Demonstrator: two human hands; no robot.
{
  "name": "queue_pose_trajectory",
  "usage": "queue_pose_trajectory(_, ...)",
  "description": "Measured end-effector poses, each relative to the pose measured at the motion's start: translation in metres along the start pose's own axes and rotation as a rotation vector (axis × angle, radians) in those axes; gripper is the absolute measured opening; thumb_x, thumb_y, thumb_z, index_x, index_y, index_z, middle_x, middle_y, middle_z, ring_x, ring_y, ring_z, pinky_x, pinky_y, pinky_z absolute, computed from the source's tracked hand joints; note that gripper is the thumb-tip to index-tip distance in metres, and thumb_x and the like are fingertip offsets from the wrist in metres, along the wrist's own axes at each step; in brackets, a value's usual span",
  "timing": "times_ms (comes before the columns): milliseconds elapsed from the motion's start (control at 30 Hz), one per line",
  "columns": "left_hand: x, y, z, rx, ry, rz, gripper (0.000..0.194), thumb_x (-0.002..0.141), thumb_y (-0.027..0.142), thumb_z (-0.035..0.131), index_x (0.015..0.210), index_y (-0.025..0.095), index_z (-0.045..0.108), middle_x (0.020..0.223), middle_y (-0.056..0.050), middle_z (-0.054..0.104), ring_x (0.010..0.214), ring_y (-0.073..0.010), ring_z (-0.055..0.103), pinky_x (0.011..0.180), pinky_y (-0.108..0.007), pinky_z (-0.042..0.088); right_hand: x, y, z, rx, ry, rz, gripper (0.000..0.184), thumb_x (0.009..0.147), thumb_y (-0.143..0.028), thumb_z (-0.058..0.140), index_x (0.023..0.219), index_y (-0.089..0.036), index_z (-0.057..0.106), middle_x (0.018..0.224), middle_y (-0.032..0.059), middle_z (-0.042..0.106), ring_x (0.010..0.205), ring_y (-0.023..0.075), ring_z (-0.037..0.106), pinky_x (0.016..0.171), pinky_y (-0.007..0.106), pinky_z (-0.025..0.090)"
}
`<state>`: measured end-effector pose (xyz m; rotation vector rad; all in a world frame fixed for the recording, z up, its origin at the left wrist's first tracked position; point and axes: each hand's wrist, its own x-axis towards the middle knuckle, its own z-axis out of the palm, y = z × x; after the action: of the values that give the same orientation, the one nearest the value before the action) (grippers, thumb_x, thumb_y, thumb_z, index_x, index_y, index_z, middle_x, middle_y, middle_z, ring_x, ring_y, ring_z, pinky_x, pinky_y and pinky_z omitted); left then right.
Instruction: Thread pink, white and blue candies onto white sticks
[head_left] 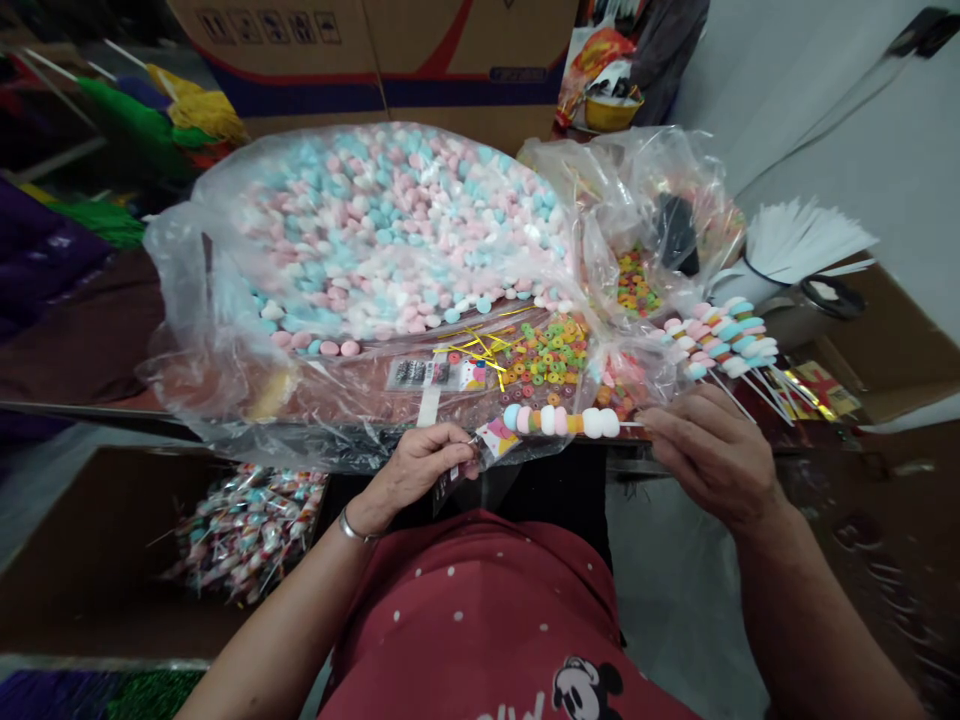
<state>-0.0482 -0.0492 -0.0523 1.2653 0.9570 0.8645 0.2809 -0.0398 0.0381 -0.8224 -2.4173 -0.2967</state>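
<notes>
My right hand (712,455) pinches the bare white stick of a marshmallow skewer (561,421), held level above the table's front edge. Pink, white and blue marshmallows alternate on it with orange and yellow rings. My left hand (420,465), closed, grips a small printed plastic bag (498,437) by the skewer's far end. Whether that tip is inside the bag or only beside it, I cannot tell. Just beyond lie a stack of similar printed bags (431,373), yellow twist ties (487,350) and loose gummy rings (546,352).
A large clear bag of marshmallows (405,230) covers the back of the table. Several finished skewers (727,335) lie at the right, beside a container of white sticks (802,245). Below left, a cardboard box (67,540) holds many wrapped skewers (247,525).
</notes>
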Motion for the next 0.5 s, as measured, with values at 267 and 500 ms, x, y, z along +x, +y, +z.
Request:
queue_pose_trajectory(267, 0.002, 0.004, 0.000, 0.064, -0.037, -0.111, 0.028, 0.085, 0.037, 0.063, 0.068, 0.015, 0.062, 0.059, 0.000, 0.066, 0.052, -0.0081, 0.047, 0.052, -0.020, 0.035, 0.005, -0.005, -0.010, -0.013, -0.088, -0.068, 0.016, 0.092, -0.014, 0.052, 0.104, -0.023, 0.058, 0.080, 0.0031, 0.062, 0.075, 0.0178, 0.055, 0.069, 0.033, 0.049)
queue_pose_trajectory(500, 0.002, 0.010, -0.003, 0.191, -0.208, -0.193, 0.035, 0.083, 0.045, 0.061, 0.069, 0.013, 0.064, 0.061, -0.003, 0.066, 0.051, -0.0090, 0.046, 0.051, -0.022, 0.032, 0.010, 0.001, 0.006, 0.214, -0.093, 0.002, 0.016, 0.091, -0.011, 0.049, 0.093, -0.022, 0.059, 0.076, 0.0017, 0.058, 0.072, 0.0160, 0.054, 0.067, 0.031, 0.047)
